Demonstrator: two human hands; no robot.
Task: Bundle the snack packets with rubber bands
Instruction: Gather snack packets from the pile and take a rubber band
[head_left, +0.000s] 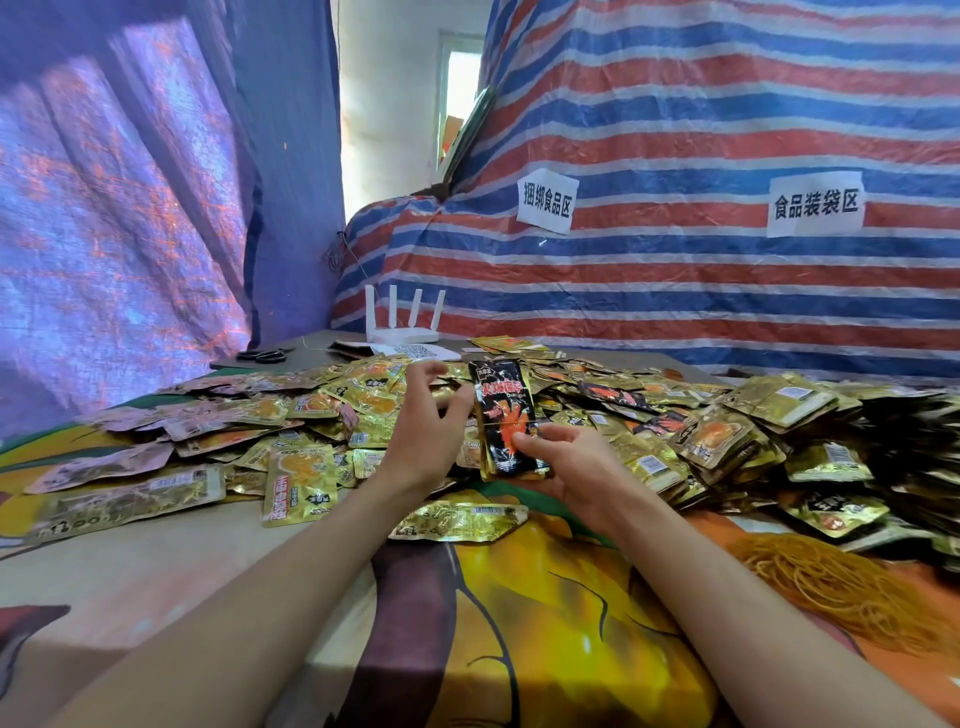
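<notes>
The surface (156, 571) carries a wide heap of loose snack packets (322, 410), mostly golden, which lies just behind both hands. At the right, near the edge, lies a pile of yellow rubber bands (841, 587).

The step in hand seems to be the binding of one bundle. A small stack of packets (503, 415), with a black one in front, is held upright above the heap. A thin pale line crosses its middle; I judge this is a band already on it, but it is too fine to be sure.

The right hand (576, 467) holds the stack at its lower end: the thumb presses on the front and the fingers are curled behind. This grip is closed firmly on the stack. The left hand (426, 431) is at the left edge of the stack with curled fingers, partly blurred; whether its grip pinches a band or only touches the packets, I cannot tell.

The next move probably calls for keeping the stack square while the band is turned around it again or released.
</notes>
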